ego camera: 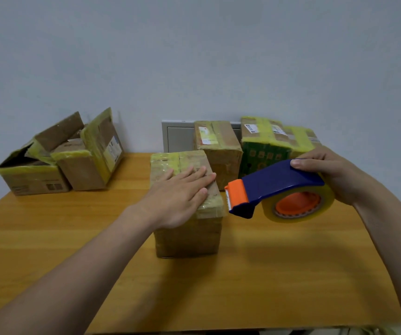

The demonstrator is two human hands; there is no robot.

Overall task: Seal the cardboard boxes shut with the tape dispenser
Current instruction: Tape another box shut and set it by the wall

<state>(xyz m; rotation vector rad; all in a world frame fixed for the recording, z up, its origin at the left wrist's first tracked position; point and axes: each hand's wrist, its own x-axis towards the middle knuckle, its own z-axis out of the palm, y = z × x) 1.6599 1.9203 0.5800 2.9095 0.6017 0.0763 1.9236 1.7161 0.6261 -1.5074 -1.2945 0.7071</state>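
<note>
Five cardboard boxes on a wooden table [49, 238] against a pale wall. Centre box [187, 235]: closed, top banded with yellowish tape, standing mid-table. Left hand [180, 197]: flat on that box's top, palm down, fingers spread toward 2 o'clock, gripping nothing. Tape dispenser [274, 187]: blue body, orange cutter head and hub, clear roll; held in the air just beside the centre box at its 3 o'clock, cutter end toward the box edge, whether touching it cannot be told. Right hand [332, 175]: closed around the dispenser's rear, thumb on top of the blue guard. Two open boxes [59, 163] at 10 o'clock, touching each other, flaps up, rims edged in yellow tape. Brown taped box [221, 151] at 12 o'clock, closed, label on top. Green box [267, 151] at 1 o'clock, just beside the brown one, closed, taped, partly hidden behind the dispenser. Grey wall panel [177, 139] behind the brown box.
</note>
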